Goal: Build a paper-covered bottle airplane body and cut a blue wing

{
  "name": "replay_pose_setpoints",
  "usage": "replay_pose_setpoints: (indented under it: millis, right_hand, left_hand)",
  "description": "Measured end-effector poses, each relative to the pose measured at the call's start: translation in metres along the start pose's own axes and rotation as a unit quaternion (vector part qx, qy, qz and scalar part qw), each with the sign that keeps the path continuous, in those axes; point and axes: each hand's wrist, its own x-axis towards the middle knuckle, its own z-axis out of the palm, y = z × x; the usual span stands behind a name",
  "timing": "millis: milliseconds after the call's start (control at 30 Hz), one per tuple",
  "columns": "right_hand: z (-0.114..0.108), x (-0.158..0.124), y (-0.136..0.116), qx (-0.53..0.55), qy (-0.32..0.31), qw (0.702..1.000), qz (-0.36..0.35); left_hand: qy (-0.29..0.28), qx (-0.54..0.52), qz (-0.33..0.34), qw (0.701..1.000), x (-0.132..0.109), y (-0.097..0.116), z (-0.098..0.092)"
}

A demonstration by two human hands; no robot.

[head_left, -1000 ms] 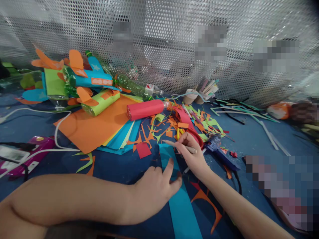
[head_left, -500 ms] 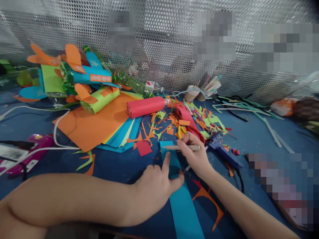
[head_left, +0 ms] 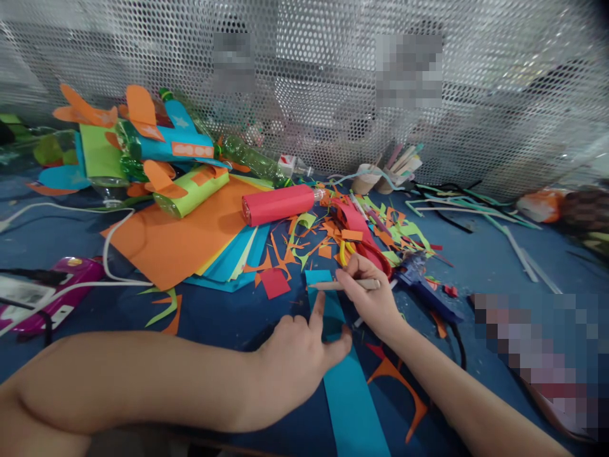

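Note:
A long teal paper strip (head_left: 349, 387) lies on the dark blue table, running from the middle toward the near edge. My left hand (head_left: 295, 362) presses on the strip's left edge, index finger and thumb stretched apart, other fingers curled. My right hand (head_left: 368, 298) is closed around a pale wooden pencil (head_left: 342, 285), whose tip points left over the strip's far end. Red scissors (head_left: 368, 254) and a blue glue gun (head_left: 421, 282) lie just beyond and to the right of my right hand.
Orange and blue paper sheets (head_left: 185, 241), a red-wrapped bottle (head_left: 278, 203) and paper-covered bottle planes (head_left: 152, 149) fill the back left. Paper scraps (head_left: 380, 228) and cups of sticks (head_left: 380, 178) sit behind. A pink device with white cable (head_left: 52, 292) is at left. Perforated metal screen (head_left: 333, 82) backs the table.
My right hand has drawn slightly nearer with the pencil, now lying almost level with its tip over the strip's far end. My left index finger has lifted a little.

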Motion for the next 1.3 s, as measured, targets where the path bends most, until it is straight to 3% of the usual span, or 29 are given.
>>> replay_pose_setpoints:
  millis: [333, 633, 867, 1300]
  right_hand:
    - [-0.0010, -0.0010, 0.0008, 0.039, -0.010, 0.999, 0.015]
    - [-0.0001, 0.0000, 0.0028, 0.008, -0.008, 1.000, -0.002]
    - [0.0010, -0.0007, 0.0023, -0.039, 0.001, 0.999, -0.005]
    - [0.0026, 0.0002, -0.0009, -0.059, 0.047, 0.997, -0.011]
  left_hand:
    - [0.014, 0.001, 0.000, 1.000, 0.0003, 0.0002, 0.0020]
    - [0.002, -0.014, 0.007, 1.000, 0.0008, -0.0002, -0.0003]
    - [0.026, -0.007, 0.001, 1.000, 0.0003, 0.0002, 0.0003]
    - [-0.014, 0.006, 0.005, 1.000, 0.0012, -0.0003, -0.0013]
